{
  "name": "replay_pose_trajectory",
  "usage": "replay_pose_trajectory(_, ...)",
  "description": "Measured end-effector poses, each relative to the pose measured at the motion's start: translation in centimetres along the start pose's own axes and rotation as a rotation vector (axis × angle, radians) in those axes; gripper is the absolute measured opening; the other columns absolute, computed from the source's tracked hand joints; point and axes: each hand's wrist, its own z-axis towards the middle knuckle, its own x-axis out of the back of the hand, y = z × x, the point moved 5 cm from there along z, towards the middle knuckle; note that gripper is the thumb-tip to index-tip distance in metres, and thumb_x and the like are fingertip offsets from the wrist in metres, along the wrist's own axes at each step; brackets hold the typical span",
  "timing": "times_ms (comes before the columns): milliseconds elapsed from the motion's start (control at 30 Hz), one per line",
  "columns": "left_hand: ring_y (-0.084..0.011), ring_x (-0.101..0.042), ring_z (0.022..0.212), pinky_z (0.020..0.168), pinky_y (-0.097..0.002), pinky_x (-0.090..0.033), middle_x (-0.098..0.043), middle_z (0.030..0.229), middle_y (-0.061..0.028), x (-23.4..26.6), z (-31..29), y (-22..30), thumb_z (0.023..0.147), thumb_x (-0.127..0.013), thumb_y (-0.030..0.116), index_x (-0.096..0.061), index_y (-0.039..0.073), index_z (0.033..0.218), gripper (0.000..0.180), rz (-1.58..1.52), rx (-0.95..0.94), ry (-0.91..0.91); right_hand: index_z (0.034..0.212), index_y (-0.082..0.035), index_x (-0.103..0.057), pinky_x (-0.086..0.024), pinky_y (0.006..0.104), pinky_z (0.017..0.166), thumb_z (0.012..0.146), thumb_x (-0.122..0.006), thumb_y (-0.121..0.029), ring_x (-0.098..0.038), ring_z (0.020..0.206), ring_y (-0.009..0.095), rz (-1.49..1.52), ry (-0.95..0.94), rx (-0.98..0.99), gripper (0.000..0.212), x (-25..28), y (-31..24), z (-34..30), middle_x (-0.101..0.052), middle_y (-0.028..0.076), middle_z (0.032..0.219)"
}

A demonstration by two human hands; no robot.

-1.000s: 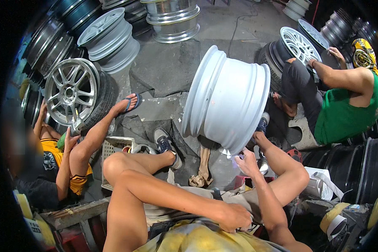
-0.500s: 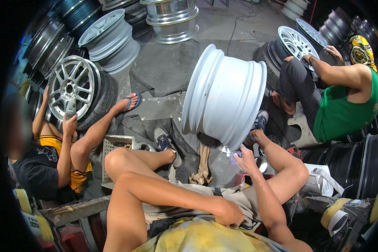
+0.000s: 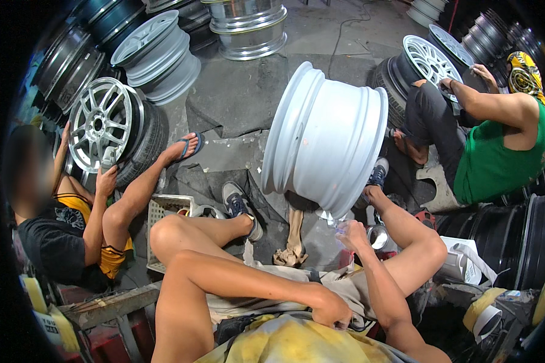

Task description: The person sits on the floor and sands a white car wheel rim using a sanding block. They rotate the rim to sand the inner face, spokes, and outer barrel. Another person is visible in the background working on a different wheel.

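In front of me a large pale-grey wheel rim lies on its side, its barrel toward me. My right hand is just below the rim's near edge, fingers closed on a small clear, bluish plastic thing. Its exact kind is hard to make out. Close to that hand, a shiny round metal cup sits on the floor. My left hand rests curled in my lap against beige shorts, its fingertips turned inward, so anything inside is hidden.
At left, a person works on a spoked wheel with a hand tool. Another in a green top sits at right beside a tyred wheel. A perforated crate stands by my left knee. Stacked rims line the back.
My right hand has turned and closed more, moving slightly right and down with the clear plastic thing. The left person's tool hand has shifted right. My left hand stays in my lap.
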Motion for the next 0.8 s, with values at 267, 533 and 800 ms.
replay_pose_trajectory(267, -0.0391, -0.067, 0.091, 0.078, -0.0496, -0.052, -0.072, 0.093, -0.0186, 3.3, -4.8, 1.3, 0.088, -0.064, 0.027, -0.073, 0.009, 0.103, 0.025, 0.202, 0.262, -0.045, 0.084, 0.000, -0.068, -0.054, 0.0463, 0.076, 0.076, -0.078, -0.024, -0.069, 0.081, 0.040, 0.028, -0.064, 0.135, 0.027, -0.2, -2.0, -0.3, -0.069, 0.023, 0.080)
replay_pose_trajectory(533, -0.0382, -0.070, 0.094, 0.087, -0.0456, -0.056, -0.073, 0.097, -0.0195, 15.1, -27.1, -0.5, 0.092, -0.066, 0.037, -0.074, 0.005, 0.104, 0.035, 0.459, 1.103, 0.796, 0.084, 0.000, -0.062, -0.052, 0.0489, 0.068, 0.078, -0.075, -0.031, -0.066, 0.078, 0.044, -0.071, -0.059, 0.193, 0.035, -1.5, -1.2, 0.3, -0.066, 0.024, 0.077)
replay_pose_trajectory(800, -0.0198, -0.065, 0.088, 0.083, -0.0352, -0.052, -0.069, 0.096, -0.0126, 13.1, -34.0, -9.7, 0.109, -0.039, 0.048, -0.064, -0.011, 0.112, 0.064, -0.225, 0.618, 1.433, 0.084, -0.003, -0.061, -0.053, 0.0500, 0.072, 0.078, -0.077, -0.028, -0.066, 0.082, 0.044, -0.032, -0.175, 0.170, 0.031, -2.7, -1.0, 0.2, -0.066, 0.021, 0.079)
